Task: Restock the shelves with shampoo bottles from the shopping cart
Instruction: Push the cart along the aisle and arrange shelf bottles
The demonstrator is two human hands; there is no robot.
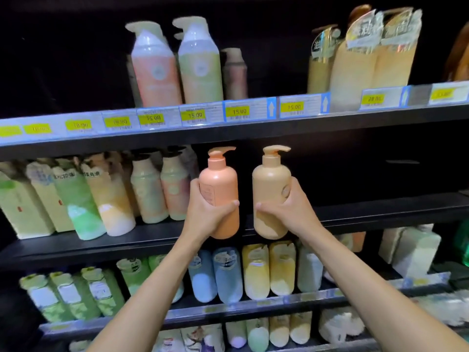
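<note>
Now you hold two pump bottles, one in each hand, both upright with their long axes vertical and their spouts pointing right. Your left hand grips the salmon bottle round its lower half, fingers curled about it. Your right hand grips the tan bottle the same way. The bottles hang side by side, a narrow gap between them, in front of the middle shelf. Their bases show at about its front edge; whether they touch it cannot be told. The bare stretch of that shelf lies straight ahead of your fingers and off to the right. The stocked row ends just left of the salmon bottle. Your left hand is nearer that row, so its bottle probably goes in first, pushed forward and set down upright.
</note>
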